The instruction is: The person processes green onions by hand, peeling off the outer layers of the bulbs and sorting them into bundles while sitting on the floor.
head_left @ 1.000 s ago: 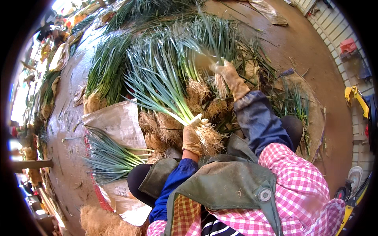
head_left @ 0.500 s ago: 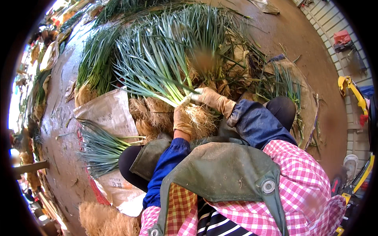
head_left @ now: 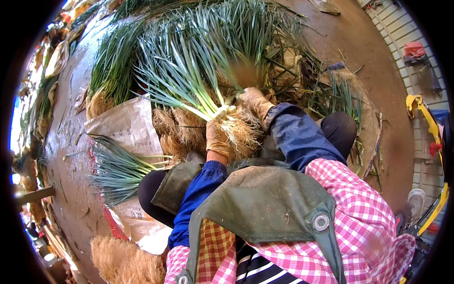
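Observation:
My gloved left hand point(head_left: 218, 138) is closed round the root end of a bunch of green onions point(head_left: 204, 101). The white stem bases and pale stringy roots point(head_left: 240, 132) show just beyond its fingers, and the long leaves fan away to the upper left. My right hand point(head_left: 257, 102), also gloved, is just to the right of the stems with its fingers curled together. A blurred greenish strip lies at its fingertips; what it grips I cannot make out. Behind the hands is a large heap of green onions point(head_left: 246, 35), roots toward me.
A smaller onion bunch point(head_left: 122, 173) lies on pale sacking point(head_left: 127, 123) at my left. Another bundle point(head_left: 111, 71) stands farther back. A pile of cut roots point(head_left: 127, 265) sits at the lower left. Loose leaves and sacking point(head_left: 364, 94) are on the right, with yellow metal bars point(head_left: 432, 120) beyond.
My right hand has drawn slightly up and to the right, away from the stem bases. My left hand keeps its hold on the bunch.

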Tool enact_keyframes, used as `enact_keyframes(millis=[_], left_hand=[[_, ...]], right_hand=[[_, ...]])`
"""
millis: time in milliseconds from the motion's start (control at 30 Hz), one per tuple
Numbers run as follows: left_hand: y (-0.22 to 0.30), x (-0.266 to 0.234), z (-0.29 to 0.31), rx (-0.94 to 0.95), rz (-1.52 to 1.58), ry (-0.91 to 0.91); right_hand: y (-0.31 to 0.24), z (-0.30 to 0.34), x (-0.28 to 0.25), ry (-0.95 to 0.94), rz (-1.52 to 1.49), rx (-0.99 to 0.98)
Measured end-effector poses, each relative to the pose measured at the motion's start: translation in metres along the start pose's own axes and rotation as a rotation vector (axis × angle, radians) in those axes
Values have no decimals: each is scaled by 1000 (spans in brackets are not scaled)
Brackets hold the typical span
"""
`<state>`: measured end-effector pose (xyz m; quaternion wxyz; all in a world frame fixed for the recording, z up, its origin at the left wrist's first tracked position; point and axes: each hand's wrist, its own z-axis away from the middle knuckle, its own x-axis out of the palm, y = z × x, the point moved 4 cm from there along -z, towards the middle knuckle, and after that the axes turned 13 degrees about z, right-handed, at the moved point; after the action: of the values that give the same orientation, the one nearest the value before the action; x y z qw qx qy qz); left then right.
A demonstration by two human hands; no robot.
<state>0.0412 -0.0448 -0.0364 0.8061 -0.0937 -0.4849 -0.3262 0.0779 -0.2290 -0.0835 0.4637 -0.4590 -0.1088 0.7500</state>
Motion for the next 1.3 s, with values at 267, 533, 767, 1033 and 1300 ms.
enact_keyframes(millis=[267, 533, 767, 1033, 1300], left_hand=[[12, -2, 2, 47, 44, -9], [11, -3, 5, -9, 17, -20], [9, 10, 17, -39, 65, 52], [2, 46, 46, -255, 112, -247], [-1, -18, 12, -188, 154, 20]], right_hand=[[-43, 26, -9, 103, -615, -97], [-60, 67, 13, -398, -413, -268], [-91, 102, -63, -143, -710, -549], [-104, 61, 2, -306, -607, -804], [-102, 32, 37, 118, -350, -247]])
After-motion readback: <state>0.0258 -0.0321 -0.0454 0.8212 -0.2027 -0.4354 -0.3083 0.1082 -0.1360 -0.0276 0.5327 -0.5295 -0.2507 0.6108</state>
